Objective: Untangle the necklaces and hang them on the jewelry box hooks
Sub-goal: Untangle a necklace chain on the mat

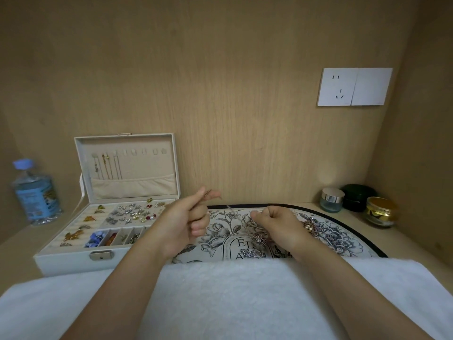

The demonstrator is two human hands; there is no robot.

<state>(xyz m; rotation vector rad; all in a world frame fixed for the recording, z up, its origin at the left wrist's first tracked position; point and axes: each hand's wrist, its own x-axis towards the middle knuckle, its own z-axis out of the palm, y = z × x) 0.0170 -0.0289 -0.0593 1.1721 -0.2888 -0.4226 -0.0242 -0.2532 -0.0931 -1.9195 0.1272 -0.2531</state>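
Observation:
A white jewelry box (73, 258) stands open at the left, its lid upright against the wall. A row of hooks (137, 152) runs across the lid, and a few thin chains (111, 168) hang from the left ones. My left hand (186, 219) is raised just right of the box and pinches one end of a thin necklace chain (229, 207) between thumb and forefinger. My right hand (277, 224) pinches the same chain lower down, above the floral mat (343, 239). Tangled necklaces (257, 244) lie on the mat between my wrists, and more necklaces (310, 225) lie right of my right hand.
A water bottle (34, 192) stands left of the box. Three small jars (358, 204) sit at the back right corner. A white towel (232, 295) covers the near edge under my forearms. A wall socket (353, 87) is on the back panel.

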